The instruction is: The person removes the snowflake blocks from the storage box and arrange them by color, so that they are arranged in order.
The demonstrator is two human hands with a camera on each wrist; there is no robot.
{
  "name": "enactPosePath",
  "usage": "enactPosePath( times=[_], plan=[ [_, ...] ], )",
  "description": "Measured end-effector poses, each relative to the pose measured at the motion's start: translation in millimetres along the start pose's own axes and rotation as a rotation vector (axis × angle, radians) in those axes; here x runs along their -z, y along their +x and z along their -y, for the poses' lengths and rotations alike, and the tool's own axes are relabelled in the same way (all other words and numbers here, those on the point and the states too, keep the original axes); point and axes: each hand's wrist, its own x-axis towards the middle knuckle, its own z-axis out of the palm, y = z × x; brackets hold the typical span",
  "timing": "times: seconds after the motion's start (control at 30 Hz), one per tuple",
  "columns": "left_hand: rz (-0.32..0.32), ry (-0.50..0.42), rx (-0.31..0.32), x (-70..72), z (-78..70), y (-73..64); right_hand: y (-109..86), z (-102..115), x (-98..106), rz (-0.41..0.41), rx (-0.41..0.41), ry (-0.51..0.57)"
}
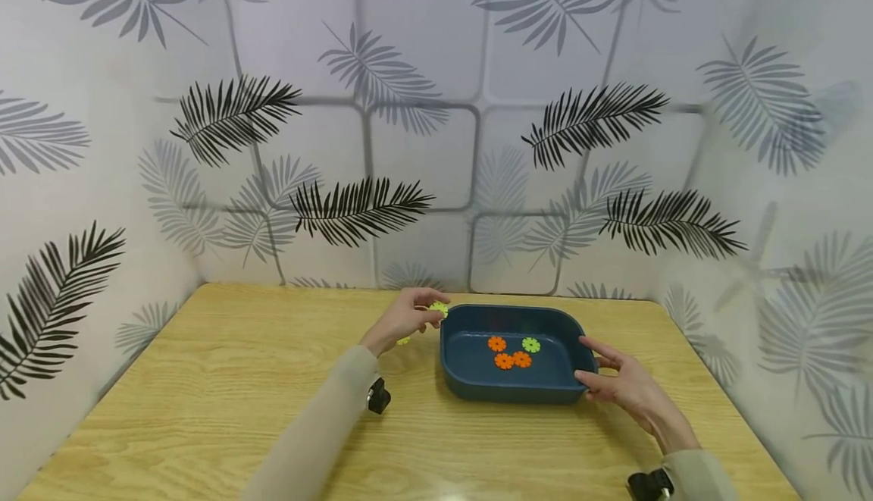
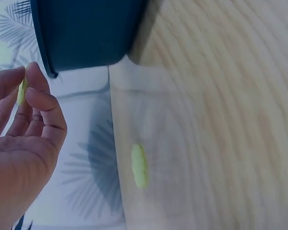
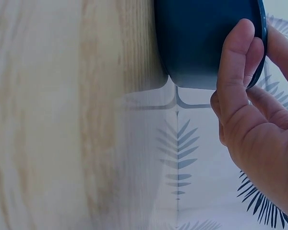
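Left hand: thumb and fingertips of the left hand (image 1: 404,317) pinch a yellow-green flower disc (image 1: 439,308) by its edges.
Pinched disc: between the left fingertips, near the tray's left rim; cannot tell whether any of it is over the rim.
Right hand: fingers and thumb of the right hand (image 1: 624,389) grip the rim at the tray's right end, with part of the grip against the outer wall.
Tray: dark blue tray (image 1: 518,395), between the two sets of fingers, flat on the table.
Discs in tray: three orange discs (image 1: 504,361) and one green disc (image 1: 531,345), on the tray floor between the hands; the green one lies nearest the right fingers, the two front orange ones touching.
Loose disc: one yellow disc (image 2: 139,166) on the table, below the left fingers and outside the tray.
Table: pale wood-grain table (image 1: 225,380), beneath both hands.
Wall: leaf-patterned covering (image 1: 423,160), beyond the fingertips.
Sleeves: light sleeves (image 1: 317,418), behind both hands.
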Motion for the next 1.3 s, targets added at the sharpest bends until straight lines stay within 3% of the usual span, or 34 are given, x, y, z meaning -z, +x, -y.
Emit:
enactPosePath(
  times=[0.33, 0.5, 0.97, 1.3],
  plan=[
    [-0.016, -0.081, 0.039, 16.2, 14.8, -7.6, 1.9, 1.6, -2.5, 0.008, 0.003, -0.003],
    [-0.011, -0.072, 0.032, 22.3, 19.1, -11.9, 1.8, 2.5, -2.1, 0.008, 0.004, -0.001],
    [-0.025, 0.023, 0.104, 46.3, 37.6, -27.9, -2.7, 0.0, -1.2, 0.004, -0.009, -0.013],
    [0.005, -0.049, 0.163, 65.5, 44.4, -37.3, -2.5, 4.0, -2.5, 0.009, -0.005, -0.016]
  ],
)
